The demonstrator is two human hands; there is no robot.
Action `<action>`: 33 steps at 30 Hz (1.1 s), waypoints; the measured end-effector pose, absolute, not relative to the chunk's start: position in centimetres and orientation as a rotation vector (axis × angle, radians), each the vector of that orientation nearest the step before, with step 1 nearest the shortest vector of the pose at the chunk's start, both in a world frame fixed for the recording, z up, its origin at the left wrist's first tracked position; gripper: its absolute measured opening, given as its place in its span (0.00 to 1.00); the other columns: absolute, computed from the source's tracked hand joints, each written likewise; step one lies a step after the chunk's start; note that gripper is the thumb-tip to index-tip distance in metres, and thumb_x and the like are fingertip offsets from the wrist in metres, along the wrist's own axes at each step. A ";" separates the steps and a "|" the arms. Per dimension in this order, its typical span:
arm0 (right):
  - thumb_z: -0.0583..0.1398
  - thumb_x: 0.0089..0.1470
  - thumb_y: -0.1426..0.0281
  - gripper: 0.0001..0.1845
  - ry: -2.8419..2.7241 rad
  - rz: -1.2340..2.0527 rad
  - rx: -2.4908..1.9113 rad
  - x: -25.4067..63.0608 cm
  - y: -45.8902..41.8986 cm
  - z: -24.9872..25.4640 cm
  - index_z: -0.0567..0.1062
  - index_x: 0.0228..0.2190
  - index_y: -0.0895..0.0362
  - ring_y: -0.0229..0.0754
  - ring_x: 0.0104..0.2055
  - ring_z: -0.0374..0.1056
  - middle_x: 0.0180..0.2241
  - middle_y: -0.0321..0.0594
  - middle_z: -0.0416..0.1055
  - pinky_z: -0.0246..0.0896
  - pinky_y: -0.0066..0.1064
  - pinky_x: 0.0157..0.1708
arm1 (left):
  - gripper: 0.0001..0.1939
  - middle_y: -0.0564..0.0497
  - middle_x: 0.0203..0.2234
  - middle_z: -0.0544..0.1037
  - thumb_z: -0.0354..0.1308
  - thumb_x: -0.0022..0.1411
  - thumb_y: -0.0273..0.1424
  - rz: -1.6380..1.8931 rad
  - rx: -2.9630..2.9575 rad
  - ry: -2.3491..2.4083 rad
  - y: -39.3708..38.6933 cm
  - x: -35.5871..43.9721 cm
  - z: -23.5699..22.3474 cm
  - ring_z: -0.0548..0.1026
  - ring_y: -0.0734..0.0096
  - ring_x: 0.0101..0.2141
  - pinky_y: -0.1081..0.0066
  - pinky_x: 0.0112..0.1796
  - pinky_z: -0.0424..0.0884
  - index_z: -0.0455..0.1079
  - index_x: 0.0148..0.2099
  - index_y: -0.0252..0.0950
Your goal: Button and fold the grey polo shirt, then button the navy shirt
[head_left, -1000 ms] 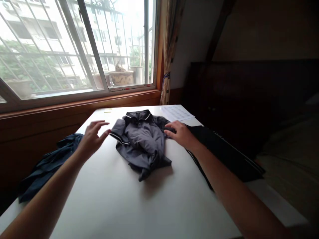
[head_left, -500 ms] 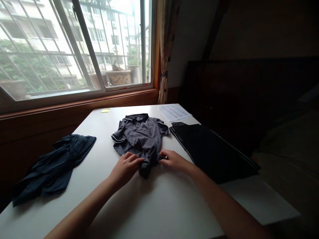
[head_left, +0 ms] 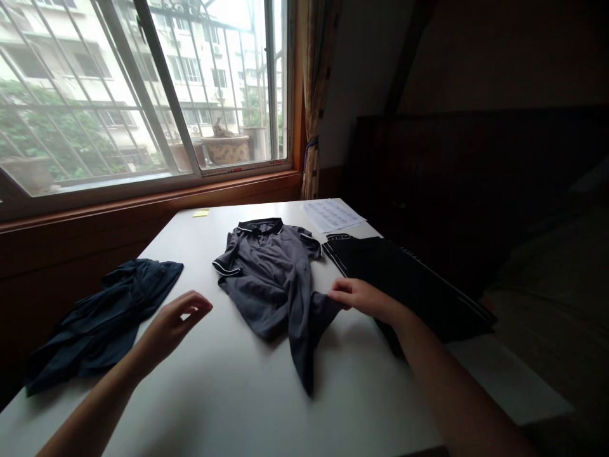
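Observation:
A grey polo shirt [head_left: 271, 279] with a black collar and white-edged trim lies face up on the white table, collar toward the window. My right hand [head_left: 366, 299] pinches its lower hem at the right side and holds that part off the table. Between the hand and the shirt's body, the cloth is twisted, and one fold hangs down to a point toward me. My left hand [head_left: 178, 320] is to the left of the shirt, apart from it, with thumb and fingertips pressed together and nothing between them.
A crumpled dark navy garment [head_left: 109, 324] lies at the table's left edge. Folded black clothing [head_left: 409, 285] with white edging lies to the right. Printed papers [head_left: 333, 216] and a yellow note [head_left: 200, 213] sit near the far edge of the white table [head_left: 228, 406].
My left hand has let go of the shirt's hem and moved left. My right hand has pulled its part of the hem to the right, so the bunched bottom has spread out.

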State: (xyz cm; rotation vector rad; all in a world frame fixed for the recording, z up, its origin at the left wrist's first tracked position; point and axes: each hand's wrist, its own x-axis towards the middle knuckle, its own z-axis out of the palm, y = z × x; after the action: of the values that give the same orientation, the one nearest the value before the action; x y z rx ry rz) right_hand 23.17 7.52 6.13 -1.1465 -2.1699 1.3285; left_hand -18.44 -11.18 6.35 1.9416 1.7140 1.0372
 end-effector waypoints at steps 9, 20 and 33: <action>0.64 0.53 0.78 0.22 -2.641 0.438 -0.538 21.1 1.4 6.7 0.76 0.48 0.49 0.45 0.54 0.65 0.51 0.40 0.70 0.61 0.37 0.56 | 0.21 0.47 0.55 0.71 0.56 0.66 0.27 0.453 2.585 1.629 -11.8 -11.6 3.8 0.69 0.57 0.53 0.55 0.52 0.71 0.67 0.60 0.48; 0.56 0.62 0.75 0.11 -2.569 0.625 -0.498 20.4 1.2 5.6 0.77 0.42 0.55 0.41 0.41 0.72 0.39 0.40 0.75 0.65 0.30 0.43 | 0.10 0.46 0.39 0.74 0.54 0.65 0.22 0.242 2.781 1.596 -7.4 -7.1 2.7 0.71 0.61 0.39 0.61 0.41 0.71 0.71 0.46 0.38; 0.56 0.58 0.64 0.11 -1.911 0.928 -1.161 30.1 2.4 5.5 0.73 0.41 0.54 0.47 0.40 0.72 0.39 0.42 0.76 0.66 0.35 0.39 | 0.17 0.49 0.36 0.76 0.52 0.67 0.47 1.121 1.787 1.670 -17.8 -21.7 7.4 0.74 0.62 0.39 0.67 0.40 0.74 0.73 0.39 0.40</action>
State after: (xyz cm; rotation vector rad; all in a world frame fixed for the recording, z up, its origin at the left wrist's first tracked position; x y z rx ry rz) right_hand 30.09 2.42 5.51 -1.1609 -1.9106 0.9280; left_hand -21.71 -17.85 7.38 1.7870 1.6703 1.1215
